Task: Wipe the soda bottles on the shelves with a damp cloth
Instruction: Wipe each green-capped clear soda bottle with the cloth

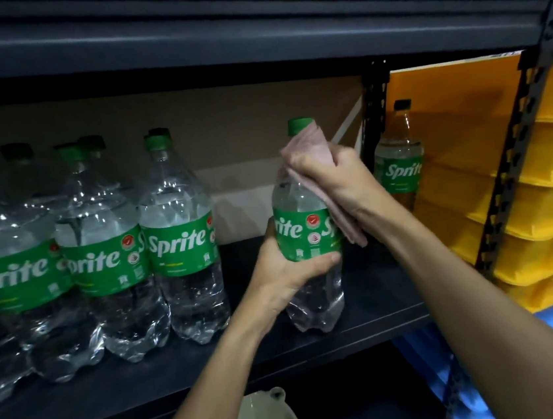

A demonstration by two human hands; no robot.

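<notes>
Wiping a soda bottle [306, 230] on the shelf [183, 368].
The left hand [285, 270] is gripping the bottle's middle; the right hand [330, 175] is squeezing a pink cloth [306, 147] against its neck.

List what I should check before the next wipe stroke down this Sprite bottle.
1. Left hand grips the held bottle at its label: ok.
2. Right hand holds the pink cloth against the bottle's neck and shoulder: ok.
3. Green cap on: ok.
4. Cloth damp: cannot tell.
5. Held bottle apart from the nearest bottle on its left: ok.
6. Base over the shelf: ok.
</notes>
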